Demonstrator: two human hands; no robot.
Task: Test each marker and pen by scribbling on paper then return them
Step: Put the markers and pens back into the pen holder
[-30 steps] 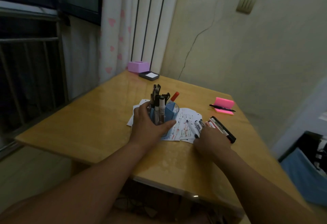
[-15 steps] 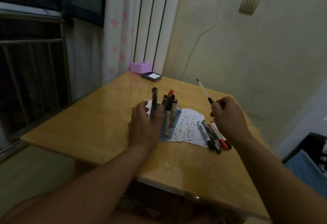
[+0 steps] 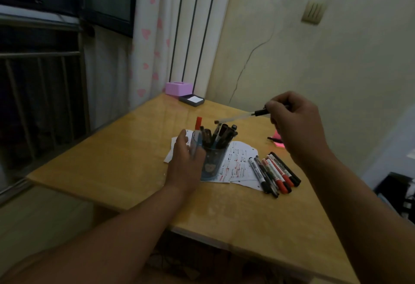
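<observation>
A blue translucent pen holder (image 3: 212, 162) full of pens and markers stands on scribbled white paper (image 3: 238, 162) in the middle of the wooden table (image 3: 116, 160). My left hand (image 3: 185, 160) grips the holder's left side. My right hand (image 3: 294, 126) is raised above the table and pinches a thin clear-barrelled pen (image 3: 240, 117) by its black end, its tip pointing left just above the holder's pens. Several black and red markers (image 3: 274, 174) lie side by side on the paper's right edge.
A pink sticky-note pad (image 3: 278, 141) with a black pen on it lies behind my right hand. A pink box (image 3: 179, 88) and a dark tray with white notes (image 3: 192, 100) sit at the table's far corner by the curtain. Dark bags stand at the right.
My right hand picked a thin pen from the marker row, lifted it upright, then tipped it sideways towards the holder. My left hand stayed on the holder.
</observation>
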